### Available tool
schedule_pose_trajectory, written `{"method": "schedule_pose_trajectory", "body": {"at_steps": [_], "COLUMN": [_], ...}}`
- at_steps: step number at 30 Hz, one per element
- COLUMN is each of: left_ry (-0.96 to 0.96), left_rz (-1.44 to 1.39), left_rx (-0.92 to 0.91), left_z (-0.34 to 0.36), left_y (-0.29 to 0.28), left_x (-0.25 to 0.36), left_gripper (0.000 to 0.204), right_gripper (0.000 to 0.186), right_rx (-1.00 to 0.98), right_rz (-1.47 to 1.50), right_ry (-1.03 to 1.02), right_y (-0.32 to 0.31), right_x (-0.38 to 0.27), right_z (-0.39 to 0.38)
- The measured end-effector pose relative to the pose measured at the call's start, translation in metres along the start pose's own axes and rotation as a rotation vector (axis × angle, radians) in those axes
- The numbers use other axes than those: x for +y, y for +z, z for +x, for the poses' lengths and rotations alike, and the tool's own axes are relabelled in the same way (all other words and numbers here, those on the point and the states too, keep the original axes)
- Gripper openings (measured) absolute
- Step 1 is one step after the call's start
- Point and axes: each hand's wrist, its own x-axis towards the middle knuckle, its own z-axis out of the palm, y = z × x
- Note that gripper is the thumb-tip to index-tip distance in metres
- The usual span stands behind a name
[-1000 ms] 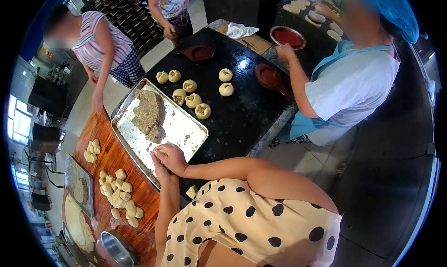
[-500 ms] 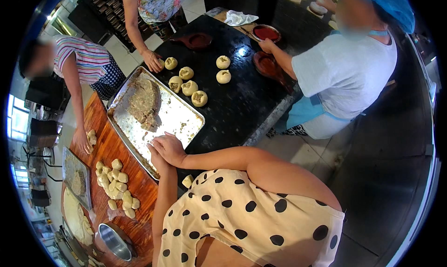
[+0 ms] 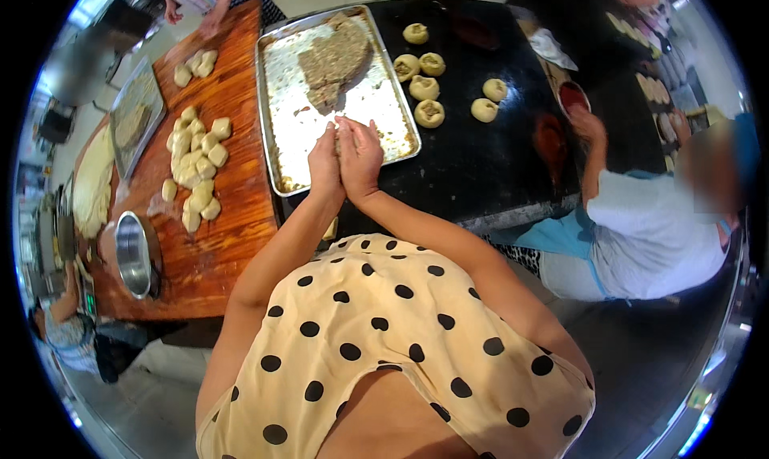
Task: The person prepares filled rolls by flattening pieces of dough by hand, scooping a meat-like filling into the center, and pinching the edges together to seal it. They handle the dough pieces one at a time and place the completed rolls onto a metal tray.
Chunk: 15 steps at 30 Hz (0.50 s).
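My left hand (image 3: pixel 324 163) and my right hand (image 3: pixel 363 159) meet over the near part of a metal tray (image 3: pixel 288 118). Their palms face each other with the fingers curled together, and whatever lies between them is mostly hidden. Just beyond my fingertips, a mound of greyish-brown crumbly filling (image 3: pixel 340 54) rests on the tray. Right of the tray, several dough balls with filling showing in their open tops (image 3: pixel 429 113) sit on the black worktop (image 3: pixel 489 175). A small dough piece (image 3: pixel 331 228) lies close to my body, partly covered by my right forearm.
Left, a wooden table (image 3: pixel 216 247) holds several dough pieces (image 3: pixel 196 150), a steel bowl (image 3: pixel 137 255), a dough sheet (image 3: pixel 94 183) and a smaller tray (image 3: pixel 152 98). At right, a co-worker's hand (image 3: pixel 589 125) is beside a red-filled dish (image 3: pixel 572 97). Other people stand at the far side.
The view has turned, so the tray now stands straighter ahead of me. My right hand was laid across my left; now the two are side by side, palms facing.
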Motion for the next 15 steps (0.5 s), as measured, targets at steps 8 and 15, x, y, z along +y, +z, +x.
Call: {"method": "schedule_pose_trajectory", "body": {"at_steps": [8, 15], "left_ry": [-0.008, 0.243], "left_rz": [0.115, 0.706], "left_rx": [0.076, 0.057], "left_z": [0.002, 0.016], "left_y": [-0.019, -0.012], "left_x": [-0.001, -0.002], "left_gripper": [0.048, 0.066], "right_gripper": [0.047, 0.044], "right_rx": [-0.360, -0.152], "right_rz": [0.482, 0.108], "right_ry": [0.316, 0.223], "right_y": [-0.024, -0.008], "right_x": [-0.004, 0.011], "right_z": [0.002, -0.007]}}
